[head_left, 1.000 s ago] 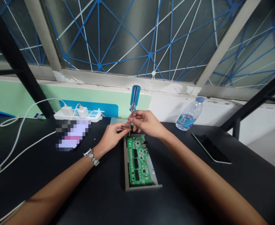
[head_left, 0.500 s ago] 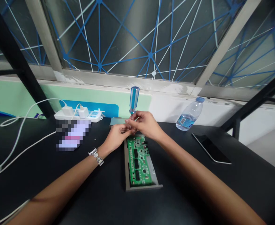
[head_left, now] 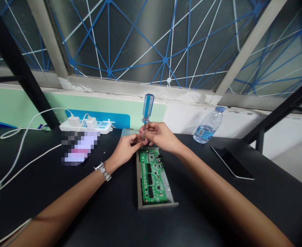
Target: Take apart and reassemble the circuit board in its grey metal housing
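A screwdriver (head_left: pixel 148 107) with a clear blue handle stands nearly upright, leaning a little to the right, over the far end of a green circuit board (head_left: pixel 155 180). The board lies in a shallow metal casing (head_left: pixel 158 206). My right hand (head_left: pixel 162 136) is closed, with its fingertips around the screwdriver's metal shaft. Just below and to the left, the closed fingers of my left hand (head_left: pixel 127 148) pinch the lower shaft. The tip points down at the board's far left corner; whether it sits on a screw I cannot tell.
A light flat piece (head_left: pixel 129 132) lies behind my hands. To the left are a power strip (head_left: pixel 104 127) with chargers and white cables, and a blurred-out phone-like object (head_left: pixel 85 147). A water bottle (head_left: pixel 206 127) and a dark phone (head_left: pixel 232 163) are on the right of the black table (head_left: pixel 192 209).
The screwdriver's handle has tilted slightly to the right. My left hand has shifted slightly left, and more of the lower shaft shows near the board's corner.
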The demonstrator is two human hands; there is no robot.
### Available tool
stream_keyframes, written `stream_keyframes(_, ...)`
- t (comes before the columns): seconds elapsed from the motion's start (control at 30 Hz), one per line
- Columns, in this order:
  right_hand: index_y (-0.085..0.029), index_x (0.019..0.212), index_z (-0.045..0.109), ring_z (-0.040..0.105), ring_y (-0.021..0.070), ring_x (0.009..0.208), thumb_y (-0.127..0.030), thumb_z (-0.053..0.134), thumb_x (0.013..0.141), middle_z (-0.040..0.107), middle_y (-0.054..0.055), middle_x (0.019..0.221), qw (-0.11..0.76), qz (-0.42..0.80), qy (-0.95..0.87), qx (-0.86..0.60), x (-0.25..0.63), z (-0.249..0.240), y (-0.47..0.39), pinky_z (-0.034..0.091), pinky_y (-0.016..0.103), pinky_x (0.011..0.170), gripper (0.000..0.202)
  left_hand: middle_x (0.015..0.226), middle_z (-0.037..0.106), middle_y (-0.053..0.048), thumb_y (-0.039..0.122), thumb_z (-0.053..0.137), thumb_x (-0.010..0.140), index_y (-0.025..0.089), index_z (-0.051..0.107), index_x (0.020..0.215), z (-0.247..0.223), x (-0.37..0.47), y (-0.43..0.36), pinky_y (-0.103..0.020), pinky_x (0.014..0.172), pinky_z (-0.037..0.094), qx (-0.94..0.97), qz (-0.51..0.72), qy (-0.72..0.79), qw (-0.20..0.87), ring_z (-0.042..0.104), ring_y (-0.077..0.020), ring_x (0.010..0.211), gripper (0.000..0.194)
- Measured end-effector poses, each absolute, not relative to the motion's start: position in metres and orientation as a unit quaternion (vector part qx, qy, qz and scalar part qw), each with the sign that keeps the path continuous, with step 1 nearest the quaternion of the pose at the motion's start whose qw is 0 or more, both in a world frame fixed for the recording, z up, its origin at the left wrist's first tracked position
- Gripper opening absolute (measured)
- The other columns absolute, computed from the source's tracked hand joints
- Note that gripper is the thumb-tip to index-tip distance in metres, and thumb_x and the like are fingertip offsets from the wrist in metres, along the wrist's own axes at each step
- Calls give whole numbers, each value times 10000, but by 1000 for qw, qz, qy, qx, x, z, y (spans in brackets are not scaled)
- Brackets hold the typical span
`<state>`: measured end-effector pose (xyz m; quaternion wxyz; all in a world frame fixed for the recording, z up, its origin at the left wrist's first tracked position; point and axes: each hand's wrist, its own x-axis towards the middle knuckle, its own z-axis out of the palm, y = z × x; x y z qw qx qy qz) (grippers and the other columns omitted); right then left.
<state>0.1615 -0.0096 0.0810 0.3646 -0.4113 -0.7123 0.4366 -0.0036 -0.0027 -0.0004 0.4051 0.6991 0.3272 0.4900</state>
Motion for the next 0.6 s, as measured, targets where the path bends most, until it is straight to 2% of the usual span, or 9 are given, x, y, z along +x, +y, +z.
stream_keyframes(0.13,-149,881,654,573,112,518,-294,648,827,606,-7,590,356,439,-716,-409,155,77,-13,453,249,501,154,878,763,-84,299,657,865,121,705,883,-5,5,0,-321,798,547,696,493,332,402,716,-226,847,185)
stream_keyframes(0.33,-158,797,645,612,131,553,-336,662,820,669,29,708,381,333,-755,-417,159,71,-9,469,266,521,180,825,765,-90,346,685,836,111,715,821,-2,11,-4,-353,792,566,680,489,337,429,722,-240,834,237)
stream_keyframes(0.47,-175,748,577,636,150,548,-358,737,765,644,8,619,390,382,-726,-417,167,73,-3,480,263,507,244,958,770,-98,304,693,831,131,714,915,2,5,-8,-370,871,566,663,493,324,461,724,-219,904,194)
stream_keyframes(0.6,-161,780,616,649,134,581,-301,729,768,661,15,653,381,421,-714,-409,171,78,-1,491,239,520,180,972,764,-92,293,696,831,144,714,948,2,-6,-6,-356,880,561,674,485,339,442,721,-211,911,190)
